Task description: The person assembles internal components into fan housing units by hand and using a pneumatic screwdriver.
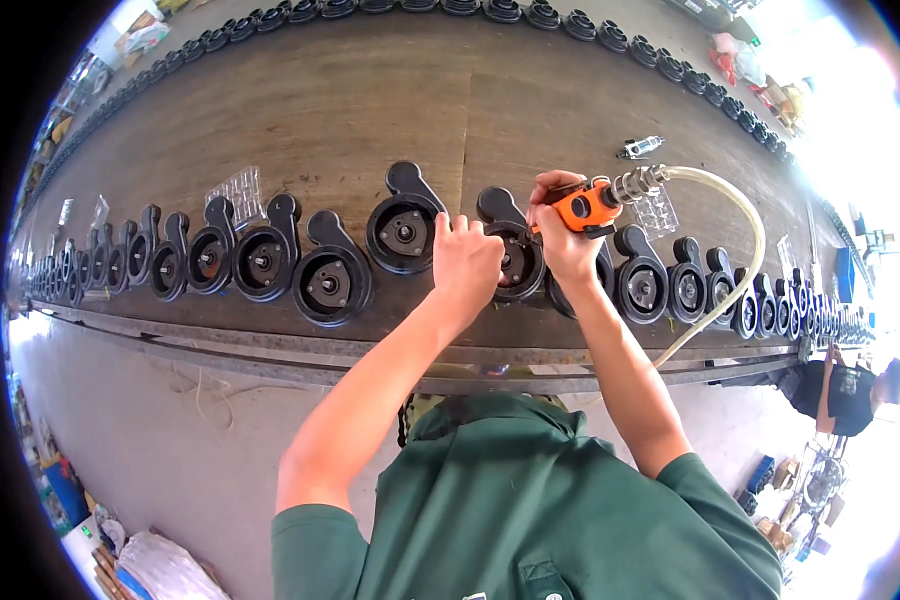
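Workbench (pixel 350 110), orange tool (pixel 584 207) in grip (pixel 567 243)

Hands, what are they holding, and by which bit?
The right hand holds the orange tool by its body. I can't tell whether the left hand grips anything.

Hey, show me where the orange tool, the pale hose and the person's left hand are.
Orange tool (pixel 583 207): head view, on its orange body.
Pale hose (pixel 759 240): head view, along its outer bend.
Left hand (pixel 467 262): head view, back of the hand.
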### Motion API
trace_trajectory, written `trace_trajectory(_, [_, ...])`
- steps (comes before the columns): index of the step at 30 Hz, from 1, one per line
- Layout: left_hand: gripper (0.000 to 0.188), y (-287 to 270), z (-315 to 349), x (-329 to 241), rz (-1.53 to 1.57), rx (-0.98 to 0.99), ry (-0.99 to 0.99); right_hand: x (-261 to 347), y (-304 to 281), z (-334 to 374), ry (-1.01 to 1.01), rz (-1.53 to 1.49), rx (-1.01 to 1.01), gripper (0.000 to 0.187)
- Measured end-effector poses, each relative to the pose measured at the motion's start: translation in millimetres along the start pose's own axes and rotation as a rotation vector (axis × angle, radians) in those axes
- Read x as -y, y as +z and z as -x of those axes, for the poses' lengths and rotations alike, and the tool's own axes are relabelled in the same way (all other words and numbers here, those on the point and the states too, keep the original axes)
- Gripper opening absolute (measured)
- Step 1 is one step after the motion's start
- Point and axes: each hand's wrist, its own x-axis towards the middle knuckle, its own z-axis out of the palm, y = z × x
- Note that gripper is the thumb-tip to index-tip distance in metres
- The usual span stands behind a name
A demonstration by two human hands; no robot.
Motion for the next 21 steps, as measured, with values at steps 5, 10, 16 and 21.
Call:
trace_trajectory(5, [0.034,2,1,1,-0.032,-0.041,0.018,-6,-4,-6,-0.020,-0.020,-0.037,0.025])
trace_trajectory(10, [0.035,-2,0,-1,-0.047,-0.002,0.009,-11,-1,-6,-0.013,-0.114,-0.043,0.025])
trace_trajectory(16, [0.035,-3,1,1,-0.025,-0.008,0.007,-4,2,-4,-0.014,-0.101,-0.036,0.025])
trace_trajectory(21, [0.028,2,0,2,-0.030,-0.051,-0.009,21,-9,18,0.051,-0.136,-0.020,0.028])
